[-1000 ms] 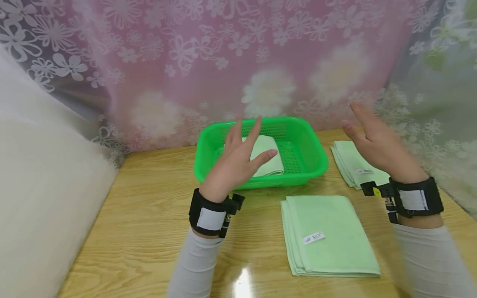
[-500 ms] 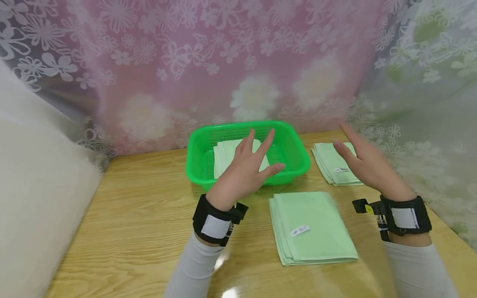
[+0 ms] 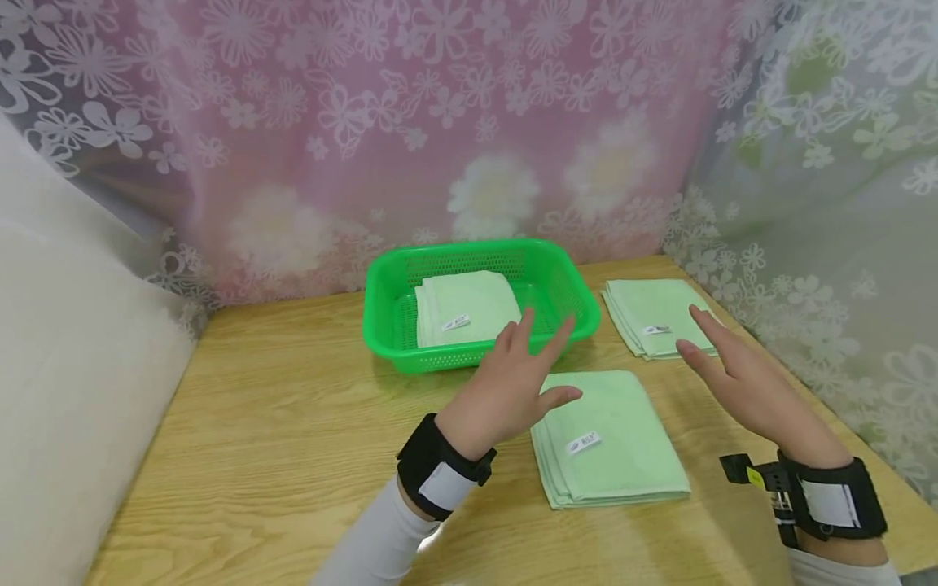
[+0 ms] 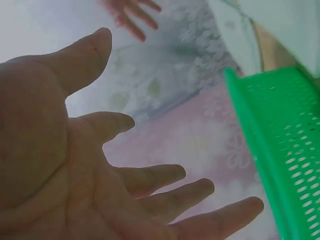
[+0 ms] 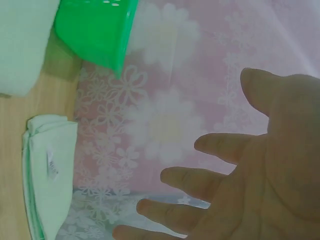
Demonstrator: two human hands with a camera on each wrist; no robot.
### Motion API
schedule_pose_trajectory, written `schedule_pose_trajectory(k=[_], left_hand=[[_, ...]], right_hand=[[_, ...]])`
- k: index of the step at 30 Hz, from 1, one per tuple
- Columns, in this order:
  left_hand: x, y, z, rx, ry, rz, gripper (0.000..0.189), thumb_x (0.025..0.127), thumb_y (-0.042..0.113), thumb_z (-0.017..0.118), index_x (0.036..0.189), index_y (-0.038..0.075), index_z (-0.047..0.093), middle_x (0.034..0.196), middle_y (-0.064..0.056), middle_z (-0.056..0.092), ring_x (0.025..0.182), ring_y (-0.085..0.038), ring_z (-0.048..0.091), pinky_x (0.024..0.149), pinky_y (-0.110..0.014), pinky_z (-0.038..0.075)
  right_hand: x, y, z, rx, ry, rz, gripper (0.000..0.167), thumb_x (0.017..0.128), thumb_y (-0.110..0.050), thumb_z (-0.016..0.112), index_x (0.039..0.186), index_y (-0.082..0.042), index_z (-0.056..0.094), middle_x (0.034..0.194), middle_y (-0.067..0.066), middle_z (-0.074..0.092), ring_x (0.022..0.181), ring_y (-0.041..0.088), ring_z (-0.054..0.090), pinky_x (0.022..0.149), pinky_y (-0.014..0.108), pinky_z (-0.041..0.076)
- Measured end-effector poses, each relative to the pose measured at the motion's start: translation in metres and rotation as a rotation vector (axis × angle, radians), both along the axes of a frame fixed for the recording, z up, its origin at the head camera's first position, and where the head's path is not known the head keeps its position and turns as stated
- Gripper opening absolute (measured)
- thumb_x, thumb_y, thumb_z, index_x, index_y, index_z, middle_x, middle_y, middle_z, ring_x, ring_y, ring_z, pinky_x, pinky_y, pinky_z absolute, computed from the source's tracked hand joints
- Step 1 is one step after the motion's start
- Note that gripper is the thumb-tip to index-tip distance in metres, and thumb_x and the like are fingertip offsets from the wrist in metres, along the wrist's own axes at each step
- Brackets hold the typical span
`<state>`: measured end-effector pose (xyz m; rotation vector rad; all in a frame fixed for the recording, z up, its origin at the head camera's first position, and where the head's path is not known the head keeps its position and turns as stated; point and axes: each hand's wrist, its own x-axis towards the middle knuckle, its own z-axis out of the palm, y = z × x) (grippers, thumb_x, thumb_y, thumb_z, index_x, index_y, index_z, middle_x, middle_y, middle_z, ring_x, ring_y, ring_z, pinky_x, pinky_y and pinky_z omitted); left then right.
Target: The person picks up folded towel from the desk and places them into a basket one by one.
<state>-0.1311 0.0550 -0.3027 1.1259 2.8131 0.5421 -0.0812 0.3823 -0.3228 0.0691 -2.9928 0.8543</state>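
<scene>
My left hand (image 3: 506,399) hovers with spread fingers between the green basket and the near towel, holding nothing. Its empty palm faces the camera in the left wrist view. Over to the right, my right hand (image 3: 755,387) is raised with its fingers extended and nothing in it; its fingertips overlap the far towel in the head view. A folded pale green towel (image 3: 623,456) with a white label lies at the front. Another folded towel (image 3: 645,305) lies at the back right. Inside the green plastic basket (image 3: 384,346) sits a third folded towel (image 3: 469,297), its label showing.
The wooden table (image 3: 278,423) carries everything and reaches a floral curtain (image 3: 410,163) at the back. A pale floral sheet (image 3: 828,268) borders the right edge, and a white covering (image 3: 88,350) stands along the left.
My left hand has moved back from over the basket, rightward toward the near towel, uncovering the basket's towel. My right hand has lowered toward me. The head view has shifted a little.
</scene>
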Motion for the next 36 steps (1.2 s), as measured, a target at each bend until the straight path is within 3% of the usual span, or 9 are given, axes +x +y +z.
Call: schedule_pose_trajectory(k=[6,9,15,21,26,29,36], left_hand=[[0.002,0.006,-0.039,-0.115,-0.087,0.025,0.078,0.104,0.056,0.055,0.170,0.033,0.019,0.175,-0.024,0.014,0.160,-0.043,0.027,0.114,-0.054,0.050],[0.004,0.018,-0.057,-0.158,-0.106,0.030,0.075,0.104,0.056,0.055,0.169,0.034,0.023,0.172,-0.024,0.023,0.158,-0.040,0.032,0.114,-0.052,0.050],[0.013,0.035,-0.080,-0.323,-0.012,0.085,0.071,0.101,0.063,0.055,0.165,0.038,0.034,0.162,-0.019,0.043,0.153,-0.035,0.038,0.110,-0.056,0.050],[0.018,0.034,-0.091,-0.360,0.045,0.125,0.069,0.098,0.064,0.060,0.160,0.037,0.044,0.146,-0.016,0.055,0.135,-0.031,0.051,0.100,-0.051,0.052],[0.019,0.037,-0.096,-0.325,0.127,0.134,0.068,0.093,0.064,0.069,0.151,0.032,0.056,0.133,-0.014,0.060,0.122,-0.029,0.056,0.090,-0.042,0.054],[0.017,0.040,-0.099,-0.302,0.109,0.134,0.066,0.092,0.061,0.072,0.147,0.028,0.059,0.130,-0.014,0.063,0.121,-0.029,0.059,0.092,-0.040,0.054],[0.014,0.046,-0.102,-0.245,0.002,0.096,0.062,0.094,0.049,0.076,0.147,0.022,0.059,0.118,-0.007,0.075,0.106,-0.025,0.066,0.090,-0.035,0.053]], right_hand=[[0.003,-0.006,-0.021,0.019,-0.053,0.017,0.076,0.113,-0.045,0.042,0.171,-0.020,-0.002,0.174,0.030,0.006,0.154,0.062,0.016,0.111,0.081,0.024],[0.006,-0.011,-0.033,0.060,-0.088,0.028,0.079,0.112,-0.048,0.045,0.171,-0.016,0.003,0.171,0.035,0.015,0.150,0.064,0.024,0.109,0.080,0.029],[0.008,-0.023,-0.061,0.155,-0.122,0.089,0.084,0.105,-0.047,0.061,0.165,0.001,0.027,0.160,0.037,0.038,0.140,0.061,0.044,0.104,0.073,0.044],[0.008,-0.034,-0.082,0.238,-0.068,0.151,0.070,0.093,-0.030,0.080,0.148,0.005,0.054,0.139,0.033,0.063,0.125,0.052,0.063,0.099,0.065,0.053],[0.010,-0.036,-0.085,0.286,-0.016,0.122,0.063,0.087,-0.029,0.085,0.140,-0.001,0.064,0.120,0.025,0.071,0.102,0.038,0.071,0.082,0.055,0.059],[0.011,-0.037,-0.085,0.274,-0.029,0.104,0.063,0.087,-0.030,0.085,0.141,-0.003,0.064,0.116,0.022,0.070,0.095,0.031,0.069,0.075,0.051,0.058],[0.013,-0.041,-0.090,0.236,-0.027,0.105,0.060,0.090,-0.024,0.082,0.141,0.001,0.062,0.124,0.030,0.070,0.111,0.047,0.069,0.089,0.062,0.057]])
